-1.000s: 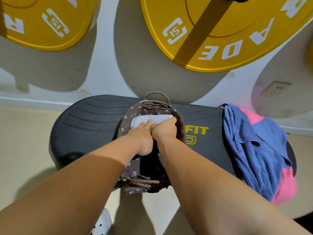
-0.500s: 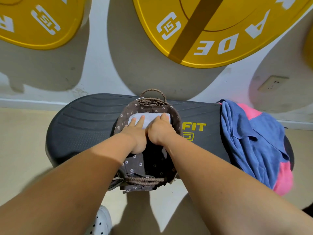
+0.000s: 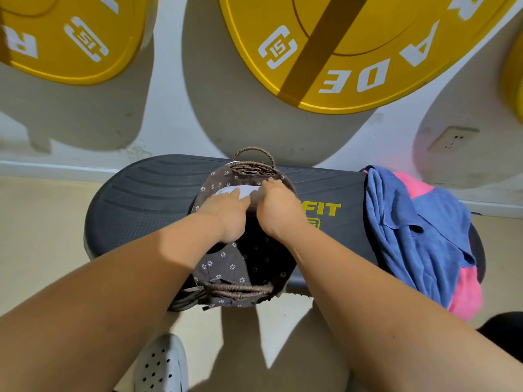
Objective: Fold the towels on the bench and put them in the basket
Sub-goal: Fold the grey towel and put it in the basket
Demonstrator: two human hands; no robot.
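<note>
Black bench point(image 3: 147, 199): ribbed left end in full view, right end buried under blue towel point(image 3: 410, 236) over pink towel point(image 3: 467, 295). Basket point(image 3: 226, 267) mid-bench, overhanging front edge. Left hand point(image 3: 226, 213) lies flat-fingered on white towel point(image 3: 235, 190) inside, mostly hidden; right hand point(image 3: 277, 210) fingertips hidden, grip unclear.

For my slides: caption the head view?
Left hand and right hand rest on a white towel in the basket on the bench.

Location type: gym or fitness room. Identified by large round yellow weight plates point(image 3: 254, 21) with white lettering and logo marks, set in front of a white painted wall point(image 3: 175, 80), and by a black ribbed oval exercise bench point(image 3: 147, 199) bearing yellow "FIT" lettering point(image 3: 325, 209). Also present: smooth beige floor point(image 3: 42, 222) and white wall socket point(image 3: 452, 138).
</note>
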